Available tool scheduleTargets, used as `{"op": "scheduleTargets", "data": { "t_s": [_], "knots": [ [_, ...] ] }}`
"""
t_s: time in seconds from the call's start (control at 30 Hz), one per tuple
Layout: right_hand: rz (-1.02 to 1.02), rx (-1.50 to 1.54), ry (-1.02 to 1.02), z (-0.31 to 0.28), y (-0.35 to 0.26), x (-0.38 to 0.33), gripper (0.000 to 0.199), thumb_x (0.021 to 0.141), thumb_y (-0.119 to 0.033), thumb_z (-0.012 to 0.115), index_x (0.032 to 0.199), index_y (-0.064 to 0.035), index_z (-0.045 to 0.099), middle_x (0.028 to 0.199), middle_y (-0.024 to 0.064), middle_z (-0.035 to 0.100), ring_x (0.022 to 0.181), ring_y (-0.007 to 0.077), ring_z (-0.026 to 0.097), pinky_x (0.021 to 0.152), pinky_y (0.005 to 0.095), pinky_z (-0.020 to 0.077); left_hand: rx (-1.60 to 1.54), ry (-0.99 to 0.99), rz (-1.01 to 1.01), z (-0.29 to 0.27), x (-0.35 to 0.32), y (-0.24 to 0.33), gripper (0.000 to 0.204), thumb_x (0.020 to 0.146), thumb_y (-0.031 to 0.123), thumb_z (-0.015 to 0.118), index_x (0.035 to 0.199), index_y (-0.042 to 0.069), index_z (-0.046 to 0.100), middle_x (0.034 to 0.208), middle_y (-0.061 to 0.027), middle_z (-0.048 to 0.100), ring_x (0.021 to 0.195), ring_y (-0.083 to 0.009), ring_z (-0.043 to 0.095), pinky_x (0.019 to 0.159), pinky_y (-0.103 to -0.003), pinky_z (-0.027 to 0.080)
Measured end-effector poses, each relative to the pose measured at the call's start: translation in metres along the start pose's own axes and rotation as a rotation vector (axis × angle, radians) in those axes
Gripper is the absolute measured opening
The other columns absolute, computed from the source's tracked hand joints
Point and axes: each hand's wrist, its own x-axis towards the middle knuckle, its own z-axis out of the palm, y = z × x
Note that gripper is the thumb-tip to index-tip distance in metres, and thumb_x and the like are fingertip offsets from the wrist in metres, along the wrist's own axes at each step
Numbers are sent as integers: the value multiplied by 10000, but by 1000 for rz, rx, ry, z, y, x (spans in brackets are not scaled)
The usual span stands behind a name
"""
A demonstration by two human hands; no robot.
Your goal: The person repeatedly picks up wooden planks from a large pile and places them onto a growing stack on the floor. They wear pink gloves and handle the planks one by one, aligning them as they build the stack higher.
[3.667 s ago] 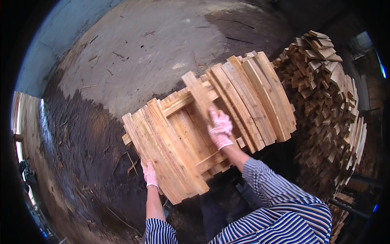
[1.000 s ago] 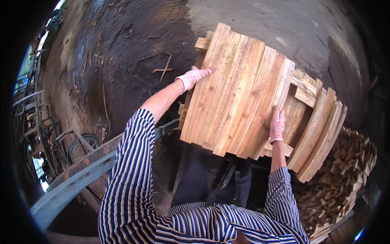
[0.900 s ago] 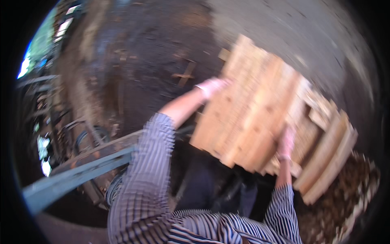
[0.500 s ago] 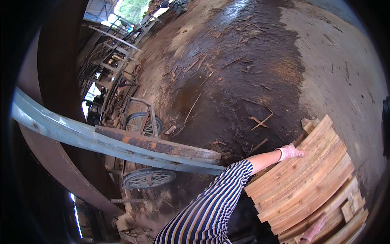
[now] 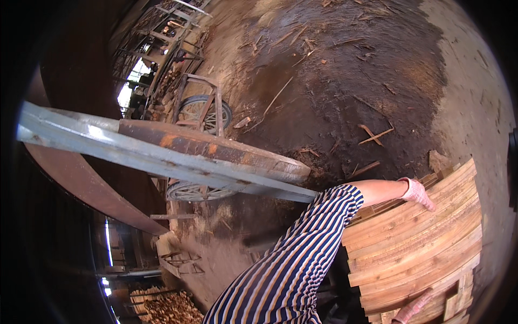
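Note:
My left hand (image 5: 418, 195), in a pink-and-white glove, rests on the upper face of a stack of sawn wooden planks (image 5: 415, 237). Its fingers are stretched out and held fairly straight, near the stack's far edge. Lower in the view my right hand (image 5: 414, 309), gloved alike, lies on planks at the near side, its fingers extended. The right wrist runs out of the picture at the bottom. Pale brown planks sit side by side in a layer, their ends uneven. Beneath the near side, shorter pieces and gaps show.
A blue-grey metal beam (image 5: 162, 159) crosses from the left toward my striped sleeve (image 5: 286, 259), with a rusty bar (image 5: 216, 144) along it. Beyond stands a wheeled cart frame (image 5: 205, 110). Wet dark ground (image 5: 334, 92) holds wood scraps. Piled wood (image 5: 170, 309) lies lower left.
The view has swung, so the beam, cart and ground sit differently. My left hand's fingers now point more downward across the planks. Both hands remain at the stack.

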Motion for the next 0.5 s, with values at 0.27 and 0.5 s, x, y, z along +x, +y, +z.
{"op": "scheduleTargets", "data": {
  "t_s": [0.27, 0.5],
  "knots": [
    [-49, 84, -5, 8, 10, -8, 944, 953, -617, 523, 1578, -1, 173, 1611, 177, 253, 1428, 325, 328, 1173, 435, 309, -2654, -249, -393, 11, 81, -6, 603, 1057, 367, 392, 1546, 45, 251, 1627, -135, 195, 1491, -332, 213, 1223, -534, 146],
    [-42, 178, 3, 11, -9, -24, 869, 984, -570, 507, 1564, 12, 224, 1606, 191, 268, 1433, 313, 328, 1183, 417, 292, -2959, -399, -493, 18, 95, -11, 608, 1085, 314, 267, 1600, 86, 39, 1667, -172, -10, 1532, -375, 40, 1240, -581, 18]
  ]
}}
